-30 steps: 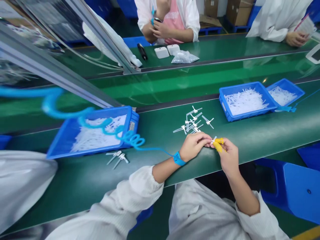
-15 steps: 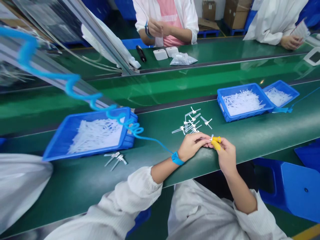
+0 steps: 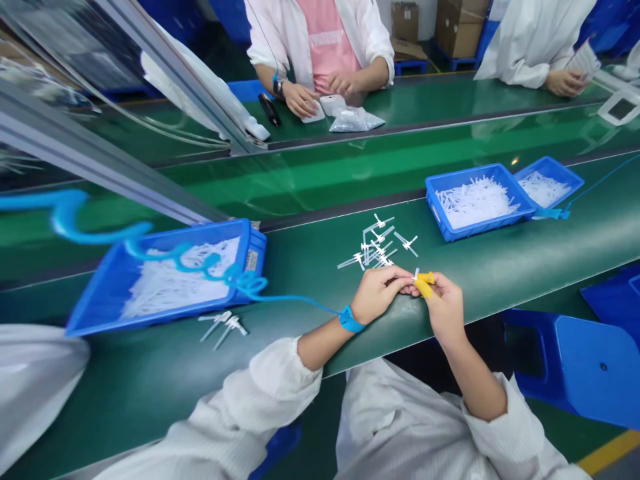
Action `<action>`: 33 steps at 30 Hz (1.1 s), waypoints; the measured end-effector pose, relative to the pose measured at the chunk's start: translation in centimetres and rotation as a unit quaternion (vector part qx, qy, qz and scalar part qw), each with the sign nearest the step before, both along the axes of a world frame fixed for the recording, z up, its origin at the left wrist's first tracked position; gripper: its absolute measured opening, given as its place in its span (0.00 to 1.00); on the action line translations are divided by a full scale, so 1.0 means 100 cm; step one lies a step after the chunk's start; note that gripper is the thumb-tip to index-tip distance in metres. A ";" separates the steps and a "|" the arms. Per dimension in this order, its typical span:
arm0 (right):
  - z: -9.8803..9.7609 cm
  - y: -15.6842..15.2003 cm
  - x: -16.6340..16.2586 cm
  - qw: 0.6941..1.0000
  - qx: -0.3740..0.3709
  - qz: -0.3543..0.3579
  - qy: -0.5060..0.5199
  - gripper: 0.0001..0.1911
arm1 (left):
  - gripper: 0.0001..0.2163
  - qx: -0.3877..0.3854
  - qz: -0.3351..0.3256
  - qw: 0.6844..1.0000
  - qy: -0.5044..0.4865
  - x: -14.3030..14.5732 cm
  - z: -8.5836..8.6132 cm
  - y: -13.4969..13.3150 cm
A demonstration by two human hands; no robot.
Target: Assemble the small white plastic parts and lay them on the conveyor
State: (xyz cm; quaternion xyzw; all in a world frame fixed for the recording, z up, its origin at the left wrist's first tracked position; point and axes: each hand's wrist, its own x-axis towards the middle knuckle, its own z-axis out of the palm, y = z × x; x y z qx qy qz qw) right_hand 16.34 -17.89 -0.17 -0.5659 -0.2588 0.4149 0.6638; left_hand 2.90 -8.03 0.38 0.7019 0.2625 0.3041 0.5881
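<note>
Over the green work surface my left hand [image 3: 379,293], with a blue wrist strap [image 3: 351,320], pinches a small white plastic part [image 3: 416,274] between thumb and fingers. Meeting it from the other side, my right hand [image 3: 446,305] is closed on the same part, with yellow finger covers [image 3: 424,287] on its thumb and forefinger. Only a short tip of the part shows; the fingers hide the rest. Just beyond my left hand lies a loose pile of white parts with thin translucent strips [image 3: 377,243]. One similar piece [image 3: 406,245] rests to its right.
At left, a blue tray [image 3: 253,257] holds many white strips; a coiled blue cord [image 3: 300,300] crosses it to my strap. Two blue trays [image 3: 493,225] of white pieces stand back right. A few parts [image 3: 233,324] lie near the left tray. Co-workers [image 3: 327,47] sit opposite.
The view has shifted slightly. My hands keep their pinch on the white part. The co-worker opposite has lowered both hands to the white boxes on the table.
</note>
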 end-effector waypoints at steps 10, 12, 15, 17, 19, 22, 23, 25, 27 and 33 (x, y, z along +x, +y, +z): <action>0.014 0.004 0.022 0.998 -0.005 0.046 -0.052 0.14 | 0.13 -0.051 0.000 0.999 -0.011 0.002 -0.004 0.005; 0.027 0.013 0.051 0.992 0.014 0.021 -0.124 0.17 | 0.14 -0.061 0.005 0.998 -0.015 0.002 -0.005 0.005; 0.051 0.042 0.110 0.958 0.034 -0.040 -0.281 0.17 | 0.15 -0.058 0.000 0.998 -0.023 0.002 -0.005 0.004; 0.065 0.068 0.150 0.905 -0.011 -0.032 -0.424 0.14 | 0.15 -0.054 -0.007 0.998 -0.025 0.001 -0.004 0.003; 0.073 0.096 0.182 0.825 -0.113 0.019 -0.553 0.14 | 0.15 -0.051 -0.015 0.998 -0.021 0.001 -0.004 0.002; 0.073 0.129 0.204 0.718 -0.234 0.098 -0.648 0.18 | 0.12 -0.027 -0.027 0.999 -0.007 0.001 -0.002 0.002; 0.070 0.137 0.205 0.702 -0.250 0.113 -0.658 0.18 | 0.12 -0.016 -0.030 0.999 -0.003 0.000 -0.002 0.002; 0.061 0.146 0.205 0.689 -0.259 0.126 -0.665 0.18 | 0.11 -0.001 -0.036 0.999 0.003 0.000 -0.001 0.002; 0.053 0.150 0.204 0.678 -0.267 0.131 -0.672 0.19 | 0.11 0.003 -0.041 0.999 0.005 -0.001 -0.001 0.002; 0.047 0.148 0.207 0.675 -0.277 0.121 -0.673 0.19 | 0.11 0.000 -0.059 0.998 0.006 -0.004 -0.002 0.003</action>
